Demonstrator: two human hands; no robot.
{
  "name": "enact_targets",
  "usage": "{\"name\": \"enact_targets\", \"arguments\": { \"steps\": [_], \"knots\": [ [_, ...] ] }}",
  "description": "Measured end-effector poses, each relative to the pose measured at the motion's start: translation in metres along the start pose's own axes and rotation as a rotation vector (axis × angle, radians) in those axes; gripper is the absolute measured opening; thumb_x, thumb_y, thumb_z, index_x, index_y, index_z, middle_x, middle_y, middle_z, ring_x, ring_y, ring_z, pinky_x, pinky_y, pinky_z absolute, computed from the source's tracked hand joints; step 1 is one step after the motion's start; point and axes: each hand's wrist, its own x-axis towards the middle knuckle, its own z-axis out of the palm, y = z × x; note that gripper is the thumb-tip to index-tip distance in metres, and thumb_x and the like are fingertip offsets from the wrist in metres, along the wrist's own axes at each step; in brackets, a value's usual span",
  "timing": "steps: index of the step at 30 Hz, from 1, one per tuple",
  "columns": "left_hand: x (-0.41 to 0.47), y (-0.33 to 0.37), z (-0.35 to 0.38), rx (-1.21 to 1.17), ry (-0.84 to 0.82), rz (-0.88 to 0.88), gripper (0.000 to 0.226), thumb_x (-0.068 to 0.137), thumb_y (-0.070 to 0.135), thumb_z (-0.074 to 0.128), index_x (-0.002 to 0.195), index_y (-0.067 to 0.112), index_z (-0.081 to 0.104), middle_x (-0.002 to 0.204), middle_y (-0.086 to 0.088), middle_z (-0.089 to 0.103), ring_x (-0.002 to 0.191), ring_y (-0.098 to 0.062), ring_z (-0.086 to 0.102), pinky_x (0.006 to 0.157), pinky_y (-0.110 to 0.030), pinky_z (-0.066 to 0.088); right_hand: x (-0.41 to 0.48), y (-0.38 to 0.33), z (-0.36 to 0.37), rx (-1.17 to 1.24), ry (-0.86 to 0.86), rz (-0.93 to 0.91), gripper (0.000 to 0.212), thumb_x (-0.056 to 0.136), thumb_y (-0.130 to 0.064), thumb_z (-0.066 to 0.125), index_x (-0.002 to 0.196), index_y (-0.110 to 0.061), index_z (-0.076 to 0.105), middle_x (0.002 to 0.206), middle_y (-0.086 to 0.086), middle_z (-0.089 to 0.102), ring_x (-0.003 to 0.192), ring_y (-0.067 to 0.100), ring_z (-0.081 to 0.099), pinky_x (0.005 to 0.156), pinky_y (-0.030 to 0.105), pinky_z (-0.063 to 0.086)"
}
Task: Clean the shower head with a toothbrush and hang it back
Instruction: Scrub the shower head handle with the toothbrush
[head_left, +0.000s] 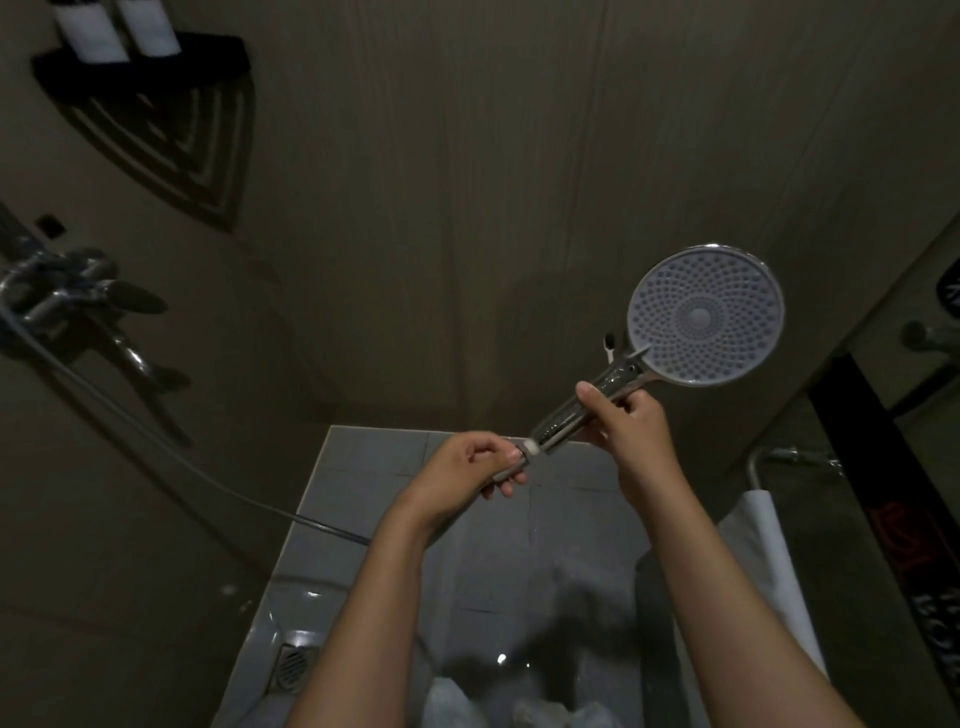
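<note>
While right hand (628, 421) grips one shower head (705, 315), left hand (465, 465) holds one hose (332, 527).

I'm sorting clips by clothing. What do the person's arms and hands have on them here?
Nothing visible. The left forearm and right forearm are bare down to the frame's edge, with no sleeves. The left hand and right hand are ungloved, and no watch, bracelet or ring shows in the dim light.

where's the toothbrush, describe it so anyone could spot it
Find the big round shower head right of centre, then its chrome handle in the right hand. The toothbrush pokes up just left of that handle: a thin white neck with a dark bristle tip, the only slim stick there.
</note>
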Motion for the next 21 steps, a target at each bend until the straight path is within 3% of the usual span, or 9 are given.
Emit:
{"name": "enact_targets", "arguments": {
  "steps": [4,9,14,21],
  "knots": [
    [0.001,0.000,0.000,0.004,0.022,0.003,0.006,0.089,0.009,0.061,0.092,0.005,0.065,0.076,-0.006,0.070,0.056,-0.007,0.059,0.050,-0.019,0.039,-0.002,0.003,0.001,0.003,-0.009,0.002,0.008,0.088,-0.010,0.062,0.083,-0.009,0.057,0.075,0.005,0.063,0.058,0.003,0.065,0.054,0.016,0.054],
    [0.003,0.000,0.003,-0.011,0.051,0.013,0.009,0.083,0.001,0.066,0.087,0.009,0.063,0.072,0.002,0.072,0.057,-0.006,0.060,0.048,-0.017,0.038,-0.002,0.004,0.000,0.002,-0.004,0.017,0.006,0.088,-0.011,0.063,0.088,-0.007,0.058,0.078,0.007,0.065,0.068,0.012,0.065,0.056,0.018,0.055],
    [0.002,0.004,0.007,-0.046,0.107,0.045,0.019,0.078,-0.003,0.071,0.080,0.015,0.063,0.082,-0.006,0.069,0.057,-0.006,0.060,0.048,-0.018,0.037,-0.003,0.003,0.002,0.048,0.007,0.032,0.006,0.088,-0.009,0.062,0.085,-0.009,0.057,0.077,0.006,0.064,0.065,0.011,0.064,0.053,0.018,0.054],
    [0.001,0.007,0.017,0.156,0.230,0.100,0.031,0.067,0.004,0.080,0.076,0.018,0.054,0.082,-0.002,0.065,0.066,-0.015,0.059,0.053,-0.022,0.044,-0.003,0.003,0.004,0.016,0.024,0.022,0.006,0.087,-0.009,0.064,0.084,-0.009,0.058,0.077,0.007,0.064,0.069,0.014,0.064,0.053,0.017,0.054]
  ]
}}
